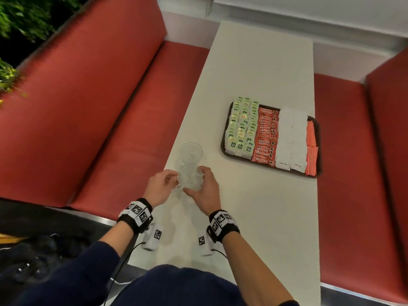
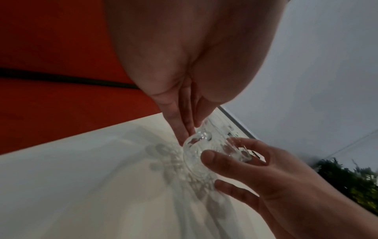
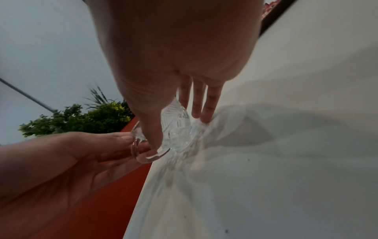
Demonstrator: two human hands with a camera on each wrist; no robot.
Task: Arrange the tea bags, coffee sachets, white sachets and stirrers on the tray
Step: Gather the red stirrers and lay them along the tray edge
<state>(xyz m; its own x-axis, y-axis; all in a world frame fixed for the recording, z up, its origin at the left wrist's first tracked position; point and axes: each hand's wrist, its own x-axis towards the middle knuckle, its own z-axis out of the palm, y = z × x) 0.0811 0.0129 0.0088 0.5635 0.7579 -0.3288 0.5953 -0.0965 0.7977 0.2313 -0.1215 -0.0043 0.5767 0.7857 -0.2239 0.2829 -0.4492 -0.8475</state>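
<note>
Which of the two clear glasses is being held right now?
The nearer glass, gripped between left hand and right hand; the farther glass stands untouched.

One tray [image 1: 223, 149], two cut-glass cups [image 1: 190, 180] — green tea bags [image 1: 240, 129] in three columns, white sachets [image 1: 291, 138] in two.

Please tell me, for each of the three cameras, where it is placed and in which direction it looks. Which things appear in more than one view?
Head: worn on the head, looks down at the white table, the filled tray and both forearms.
Left wrist: under the left hand, looks along its fingers to the cut-glass cup; the right hand reaches in.
Right wrist: under the right hand, looks toward the red bench; the left hand reaches in.
Shared: all three show the cup between both hands.
</note>
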